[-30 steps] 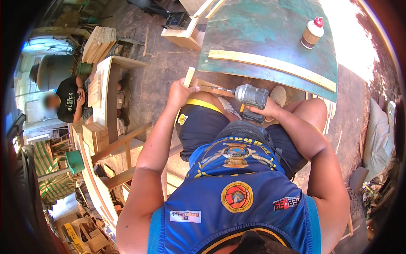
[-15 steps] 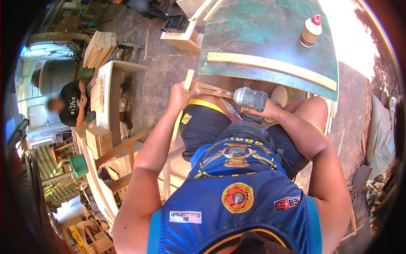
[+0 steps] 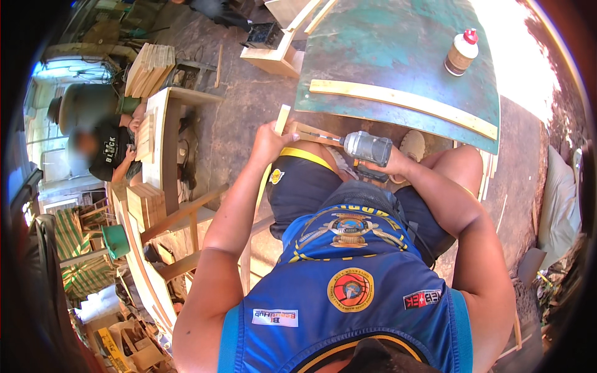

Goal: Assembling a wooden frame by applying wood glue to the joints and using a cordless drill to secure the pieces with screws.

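Observation:
My left hand (image 3: 268, 144) is closed around a long, pale wooden strip (image 3: 284, 115), held upright beside my left thigh. My right hand (image 3: 393, 163) grips a cordless drill (image 3: 367, 147) by its handle, above my lap. The drill's thin bit points left, toward the strip and my left fingertips; whether its tip touches the wood I cannot tell. Beneath the bit lies a brownish wooden piece (image 3: 319, 132), partly covered by the drill.
Ahead is a green-topped table (image 3: 392, 50) bearing a flat wooden slat (image 3: 404, 105) and a white bottle with a red cap (image 3: 461, 53). On the left, a co-worker (image 3: 112, 149) sits by a wooden bench (image 3: 163, 149) with stacked boards (image 3: 149, 69). Wooden rails (image 3: 186, 214) stand beside my left arm.
The whole view has shifted slightly. My hands, the drill and the strip keep nearly the same places to each other. The co-worker's arms have moved by the boards.

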